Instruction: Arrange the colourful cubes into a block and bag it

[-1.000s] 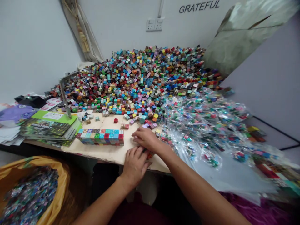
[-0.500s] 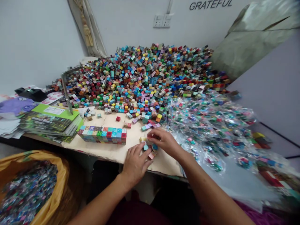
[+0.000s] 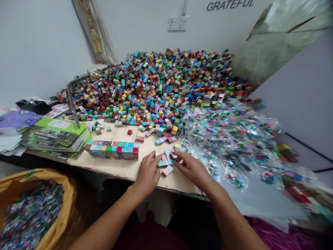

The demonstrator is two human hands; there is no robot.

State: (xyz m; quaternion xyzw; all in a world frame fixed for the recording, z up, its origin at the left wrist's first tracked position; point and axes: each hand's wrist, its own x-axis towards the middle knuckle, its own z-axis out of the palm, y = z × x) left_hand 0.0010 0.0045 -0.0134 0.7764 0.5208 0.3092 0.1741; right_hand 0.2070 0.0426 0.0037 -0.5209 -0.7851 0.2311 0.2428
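my left grip (image 3: 148, 175) is open, fingers spread over the cardboard sheet (image 3: 114, 170) on the bench (image 3: 47, 155), and my right grip (image 3: 193, 170) is open too, its fingertips curled in just beside the small loose cubes (image 3: 165, 162) that sit between my hands near the sheet's front edge. neither hand looks closed on anything. to work these well, i'd keep my fingers light and nudge from both sides, since cubes this small can tip or scatter under a heavy press. at lower left, a yellow sack (image 3: 62, 194) holds a mass of shiny packets. just left of my hands, a long block of coloured cubes (image 3: 111, 150) sits squared up on the sheet, with a stack of green booklets (image 3: 56, 135) beyond it toward the left. farther back, a great heap of mixed cubes (image 3: 156, 86) fills the upper middle of the frame, clear plastic bags (image 3: 229, 139) spread out to its right, and a wall socket (image 3: 177, 24) sits high above.
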